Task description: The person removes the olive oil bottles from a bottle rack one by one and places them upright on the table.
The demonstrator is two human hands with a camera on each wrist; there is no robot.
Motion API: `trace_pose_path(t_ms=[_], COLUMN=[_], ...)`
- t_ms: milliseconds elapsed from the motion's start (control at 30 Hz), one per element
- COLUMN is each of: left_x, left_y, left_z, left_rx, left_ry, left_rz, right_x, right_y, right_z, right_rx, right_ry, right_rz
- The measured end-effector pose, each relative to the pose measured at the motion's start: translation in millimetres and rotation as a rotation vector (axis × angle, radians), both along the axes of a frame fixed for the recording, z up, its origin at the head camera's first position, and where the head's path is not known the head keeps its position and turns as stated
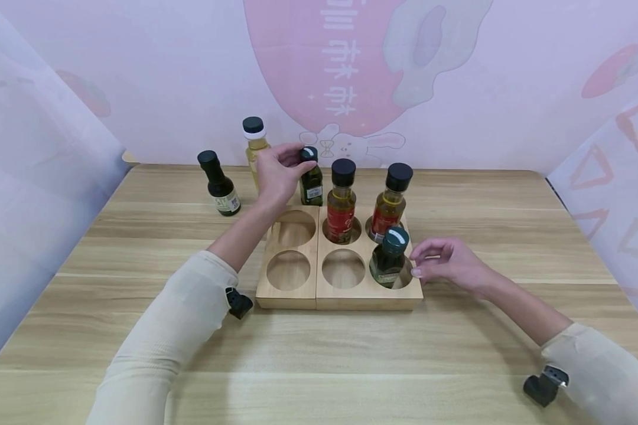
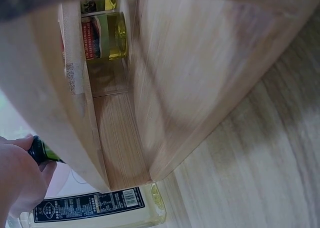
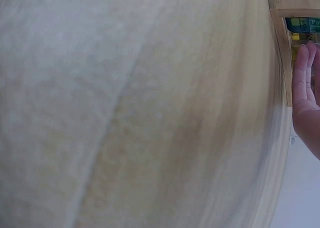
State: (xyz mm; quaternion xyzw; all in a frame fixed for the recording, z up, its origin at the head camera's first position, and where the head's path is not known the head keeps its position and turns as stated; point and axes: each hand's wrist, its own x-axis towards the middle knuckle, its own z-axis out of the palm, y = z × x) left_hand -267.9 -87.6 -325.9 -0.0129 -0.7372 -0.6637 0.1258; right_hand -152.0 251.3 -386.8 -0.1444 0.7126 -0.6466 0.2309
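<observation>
My left hand (image 1: 280,175) pinches the dark cap of a small green glass bottle (image 1: 312,188) behind the wooden bottle rack (image 1: 289,301). In the left wrist view, that hand (image 2: 22,175) has its fingers around the green bottle's cap (image 2: 37,150). Relaxed fingers of my right hand (image 1: 446,265) are right at the rack's right side. Nearest to it, a green-capped dark bottle (image 1: 388,260) leans in the front right hole. Two red-labelled oil bottles, one in the middle (image 1: 341,206) and one at right (image 1: 387,212), occupy back holes.
A yellow oil bottle (image 1: 252,144) with a dark cap stands behind my left hand, partly hidden by it. Farther left stands a dark sauce bottle (image 1: 220,186). A printed cloth (image 1: 191,82) hangs behind the wooden table (image 1: 319,366).
</observation>
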Motion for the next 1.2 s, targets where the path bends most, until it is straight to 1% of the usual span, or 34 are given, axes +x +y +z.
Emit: trace_pose_path(t_ms=[200,367,600,733,1033,1200], left_x=[0.9,3.1,5.5,7.5,17.1,22.7], left_y=[2,3,4,5,9,13], left_z=[2.3,6.1,9.9,12.5,21.3,24.4], left_rx=[-0.012,-0.04,-0.094,-0.103,-0.064,-0.036], left_ry=[0.0,-0.003,0.046,0.066,0.109,0.16], left_rz=[-0.01,-0.002,0.005,0.007,-0.014,-0.063], right_x=[-0.1,-0.8,-0.9,-0.7,-0.6,-1.1], right_y=[0,0,0,0,-1,-1], right_z=[-0.1,-1.1,-1.0,-0.6,-0.2,-0.3], right_rx=[0.001,-0.003,-0.008,-0.003,-0.007,-0.006], right_ry=[0.002,0.008,0.008,0.005,-0.003,-0.003], right_rz=[-0.001,0.003,0.003,0.001,0.002,0.001])
